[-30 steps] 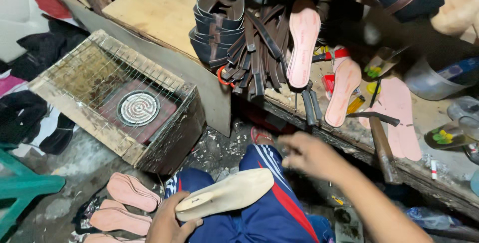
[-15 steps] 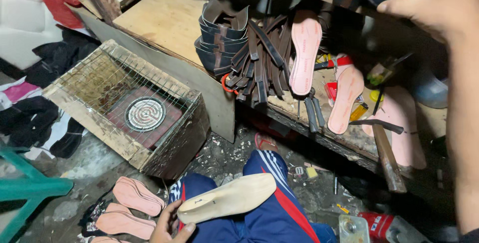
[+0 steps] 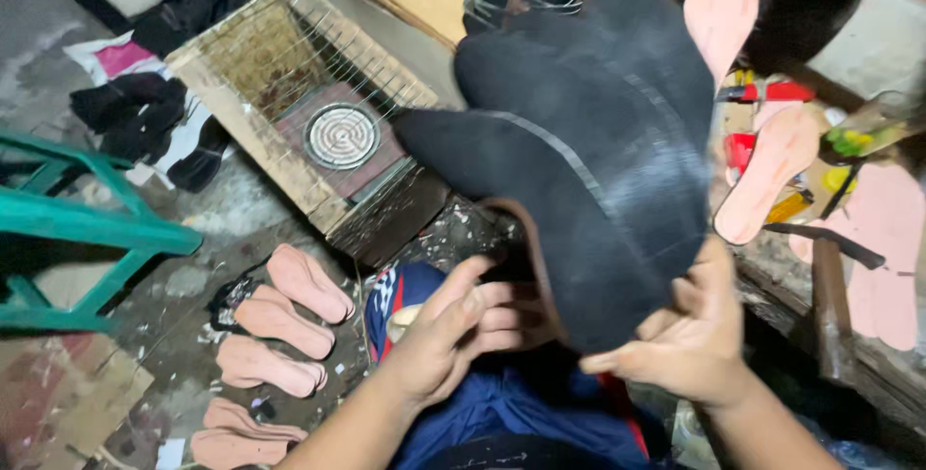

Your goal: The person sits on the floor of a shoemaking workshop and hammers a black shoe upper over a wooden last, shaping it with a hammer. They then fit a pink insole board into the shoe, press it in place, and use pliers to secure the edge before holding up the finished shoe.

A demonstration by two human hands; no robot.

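Left of the heater [image 3: 340, 135], pink soles [image 3: 273, 321] lie on the floor, out of my way. My left hand [image 3: 453, 335] props the stack of black sheets [image 3: 588, 161] from below, fingers [image 3: 482, 308] half curled against its lower edge, so it fans out over my lap, right of the heater. My right hand [image 3: 690, 340] pinches the stack's bottom corner. The sheets look dark, matte, scuffed, with curved cut edges.

A wire-topped wooden heater box [image 3: 318, 113], pink insoles [image 3: 289, 321] on the floor — a green stool [image 3: 87, 234] beside.
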